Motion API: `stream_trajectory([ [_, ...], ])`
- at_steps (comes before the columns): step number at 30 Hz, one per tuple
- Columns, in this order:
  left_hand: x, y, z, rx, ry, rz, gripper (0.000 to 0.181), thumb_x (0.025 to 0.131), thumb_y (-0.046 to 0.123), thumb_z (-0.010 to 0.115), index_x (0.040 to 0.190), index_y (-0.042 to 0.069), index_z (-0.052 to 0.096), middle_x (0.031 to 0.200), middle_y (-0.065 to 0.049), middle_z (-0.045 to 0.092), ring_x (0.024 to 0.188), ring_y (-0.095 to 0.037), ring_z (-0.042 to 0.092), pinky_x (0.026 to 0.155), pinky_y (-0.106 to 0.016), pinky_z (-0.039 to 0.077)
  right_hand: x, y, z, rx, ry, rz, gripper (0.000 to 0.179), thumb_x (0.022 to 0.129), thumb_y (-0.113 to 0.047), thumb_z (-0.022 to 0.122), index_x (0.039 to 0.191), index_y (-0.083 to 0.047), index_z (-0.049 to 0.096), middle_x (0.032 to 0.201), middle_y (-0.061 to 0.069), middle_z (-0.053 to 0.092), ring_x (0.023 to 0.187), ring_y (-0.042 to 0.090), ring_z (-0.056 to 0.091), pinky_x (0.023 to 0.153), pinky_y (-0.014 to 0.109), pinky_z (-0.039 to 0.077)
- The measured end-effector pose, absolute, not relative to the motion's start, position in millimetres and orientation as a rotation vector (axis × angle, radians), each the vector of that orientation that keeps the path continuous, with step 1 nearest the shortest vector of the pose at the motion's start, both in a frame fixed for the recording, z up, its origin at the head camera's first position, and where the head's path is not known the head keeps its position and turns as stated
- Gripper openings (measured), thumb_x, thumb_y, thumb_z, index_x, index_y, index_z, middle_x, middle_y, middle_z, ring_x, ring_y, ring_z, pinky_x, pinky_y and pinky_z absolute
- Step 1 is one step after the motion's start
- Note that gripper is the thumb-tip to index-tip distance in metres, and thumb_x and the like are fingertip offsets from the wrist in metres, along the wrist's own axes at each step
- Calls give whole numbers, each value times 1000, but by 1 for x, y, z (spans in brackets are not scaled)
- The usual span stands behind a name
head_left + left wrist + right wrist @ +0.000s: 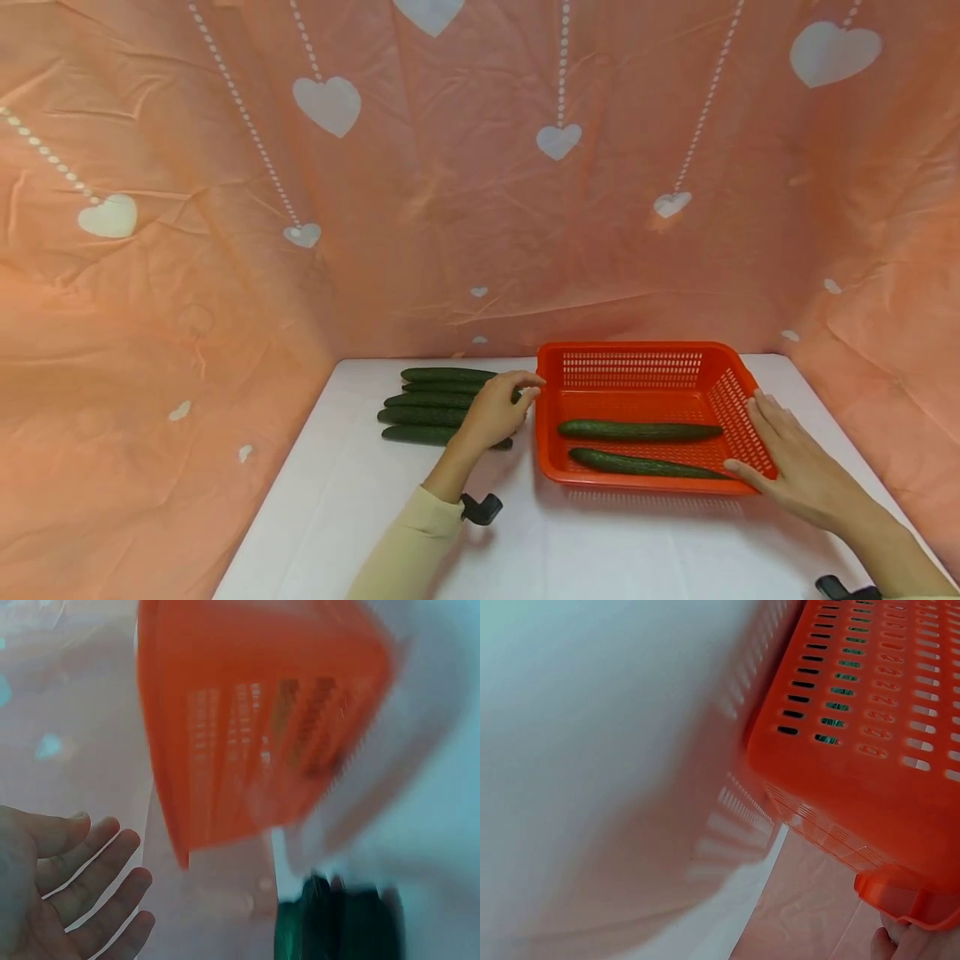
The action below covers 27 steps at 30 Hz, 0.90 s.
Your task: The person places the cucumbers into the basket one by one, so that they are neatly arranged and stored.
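Observation:
An orange-red plastic basket (630, 483) with slotted walls stands on the table, with two cucumbers (637, 431) lying crosswise in it. To its left, several more cucumbers (427, 416) lie side by side on the table. My left hand (495, 410) hovers between that group and the basket's left rim, partly covering the cucumbers' right ends. In the left wrist view, the left hand (82, 892) has its fingers spread and loosely bent, holding nothing. My right hand (802, 467) rests on the basket's right rim, fingers extended and thumb near the front corner. Only its fingertips (907, 941) show in the right wrist view.
A white table (322, 500) carries everything. Pink-orange sheeting (450, 208) with white hearts hangs behind it and along both sides. Dark wrist devices (482, 508) sit at both wrists.

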State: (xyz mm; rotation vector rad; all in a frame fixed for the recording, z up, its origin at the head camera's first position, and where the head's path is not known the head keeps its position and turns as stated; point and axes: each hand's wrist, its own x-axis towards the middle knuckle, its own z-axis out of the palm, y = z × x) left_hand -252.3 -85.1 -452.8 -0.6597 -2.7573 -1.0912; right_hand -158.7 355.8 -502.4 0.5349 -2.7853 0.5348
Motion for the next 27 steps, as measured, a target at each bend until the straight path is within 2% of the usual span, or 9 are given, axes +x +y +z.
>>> stream_trajectory([
  [5,-253,-119,-460,-609,-2746,-1088,24,108,22,67,128,12,77,128,-5,75,130,-33,63,115,-57,47,-159,357,-503,537,-2787,539,99,100,-42,73,165,12,21,174,34,13,164,46,2,121,18,-18],
  [17,-245,-183,-480,-518,-2783,-1063,24,105,16,71,127,7,76,126,-8,74,128,-37,64,112,-59,48,-160,359,-504,562,-2765,508,99,100,-42,74,165,12,21,174,33,13,166,36,-3,122,15,-16],
  [27,-235,-227,-490,-415,-2900,-1016,28,106,25,71,132,13,74,136,-8,69,138,-42,55,115,-66,42,-160,359,-504,573,-2743,483,99,99,-42,75,165,11,22,176,29,11,167,27,-5,122,13,-14],
])
